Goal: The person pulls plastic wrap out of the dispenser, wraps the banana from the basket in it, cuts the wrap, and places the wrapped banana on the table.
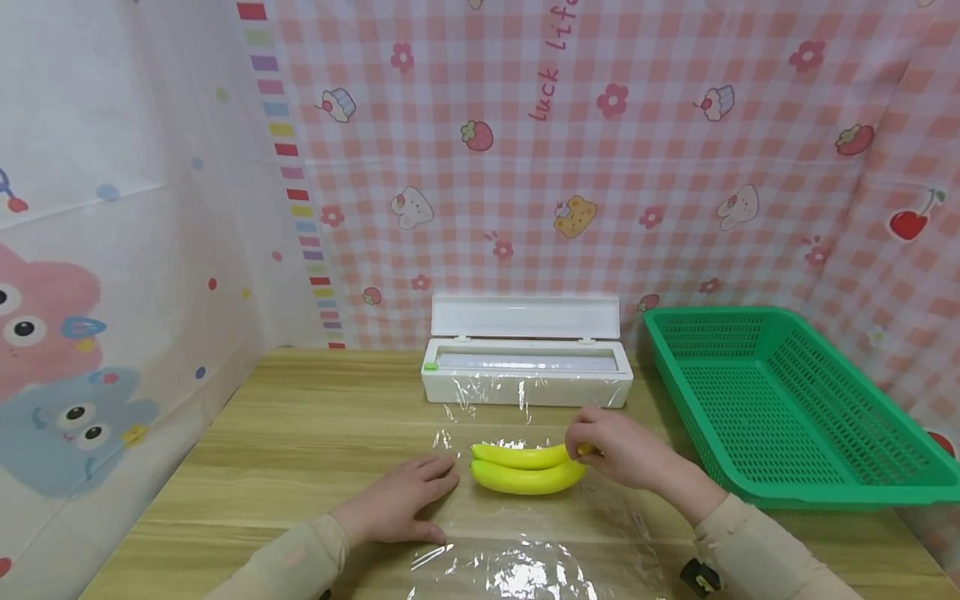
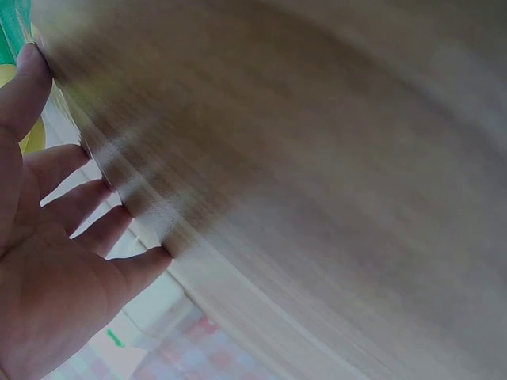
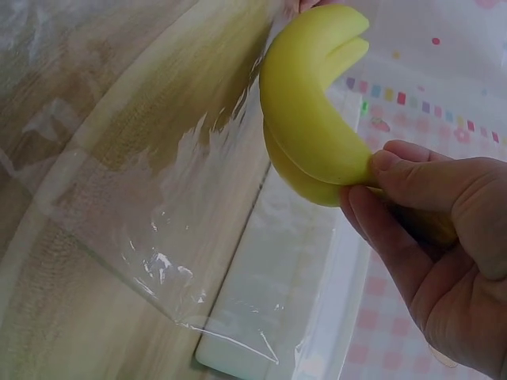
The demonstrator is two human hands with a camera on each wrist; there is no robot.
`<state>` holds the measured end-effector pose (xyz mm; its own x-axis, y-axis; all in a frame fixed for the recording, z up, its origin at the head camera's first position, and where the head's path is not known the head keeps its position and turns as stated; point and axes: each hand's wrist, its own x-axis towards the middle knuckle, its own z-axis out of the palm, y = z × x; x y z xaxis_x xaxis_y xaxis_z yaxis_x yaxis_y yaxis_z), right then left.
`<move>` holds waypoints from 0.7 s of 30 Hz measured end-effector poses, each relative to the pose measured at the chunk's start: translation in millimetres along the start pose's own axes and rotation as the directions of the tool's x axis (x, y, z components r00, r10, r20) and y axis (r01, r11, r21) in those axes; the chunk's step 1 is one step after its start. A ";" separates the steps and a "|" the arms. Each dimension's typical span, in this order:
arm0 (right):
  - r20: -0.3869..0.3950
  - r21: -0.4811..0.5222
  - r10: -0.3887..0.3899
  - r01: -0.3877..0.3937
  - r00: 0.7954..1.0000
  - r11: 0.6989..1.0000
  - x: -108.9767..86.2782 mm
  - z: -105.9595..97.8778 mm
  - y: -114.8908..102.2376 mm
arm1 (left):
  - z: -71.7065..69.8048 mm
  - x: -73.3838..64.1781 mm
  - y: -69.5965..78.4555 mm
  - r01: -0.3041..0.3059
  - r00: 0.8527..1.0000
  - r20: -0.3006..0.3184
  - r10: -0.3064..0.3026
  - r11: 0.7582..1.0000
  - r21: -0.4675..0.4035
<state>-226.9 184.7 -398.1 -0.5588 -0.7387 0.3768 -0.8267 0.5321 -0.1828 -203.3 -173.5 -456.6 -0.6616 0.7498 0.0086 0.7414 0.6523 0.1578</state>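
Observation:
Two joined yellow bananas [image 1: 527,477] lie on a sheet of clear plastic wrap [image 1: 517,542] spread over the wooden table. My right hand [image 1: 611,446] pinches their stem end between thumb and fingers, seen close up in the right wrist view, where the bananas [image 3: 313,103] curve away from the fingertips. Left of the bananas, my left hand [image 1: 408,500] rests on the table by the wrap's left edge, fingers spread and nearly straight. In the left wrist view the fingertips of this hand [image 2: 63,229] touch the tabletop.
Behind the bananas stands a white wrap dispenser box [image 1: 525,387], its lid [image 1: 525,317] raised, with wrap reaching from it toward me. A green plastic basket [image 1: 705,433] sits at the right. Patterned cloth [image 1: 510,167] hangs behind the table.

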 end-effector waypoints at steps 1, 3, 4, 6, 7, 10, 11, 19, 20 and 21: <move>-0.002 0.001 0.002 -0.002 1.000 1.000 -0.2 0.2 0.2 | -0.4 -0.2 0.2 -0.005 1.000 -0.004 0.005 1.000 0.001; -0.005 0.006 0.006 -0.006 1.000 1.000 -0.6 0.6 0.5 | -1.1 -0.5 0.7 -0.014 1.000 -0.012 0.014 1.000 0.003; -0.005 0.008 0.008 -0.008 1.000 1.000 -0.8 0.8 0.7 | -1.5 -0.6 1.0 -0.016 1.000 -0.013 0.016 1.000 0.001; -0.004 0.014 0.013 -0.013 1.000 1.000 -1.1 1.3 1.0 | -2.0 -0.7 1.5 -0.016 1.000 -0.012 0.016 1.000 0.000; -0.004 0.017 0.014 -0.014 1.000 1.000 -1.2 1.5 1.2 | -2.1 -0.7 1.7 -0.014 1.000 -0.009 0.014 1.000 -0.001; -0.001 0.023 0.017 -0.017 1.000 1.000 -1.5 1.8 1.4 | -2.1 -0.7 2.1 -0.003 1.000 -0.001 0.003 1.000 -0.003; 0.000 0.024 0.018 -0.018 1.000 1.000 -1.5 1.9 1.4 | -1.7 -0.6 2.0 0.001 1.000 0.001 -0.001 1.000 -0.002; 0.018 0.041 0.043 -0.043 0.999 0.998 -2.6 2.0 0.8 | 1.2 -0.5 1.0 0.008 1.000 0.007 -0.008 1.000 0.009; 0.018 0.043 0.043 -0.044 0.999 0.998 -2.6 2.1 0.8 | 1.0 -0.6 1.1 0.006 1.000 0.004 -0.006 1.000 0.009; 0.019 0.043 0.043 -0.044 0.999 0.998 -2.6 2.2 0.7 | 0.9 -0.6 1.2 0.003 1.000 0.000 -0.003 1.000 0.008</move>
<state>-226.2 186.1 -401.2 -0.5952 -0.7226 0.3515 -0.8033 0.5458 -0.2382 -201.9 -173.1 -457.3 -0.6640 0.7477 0.0076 0.7401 0.6556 0.1497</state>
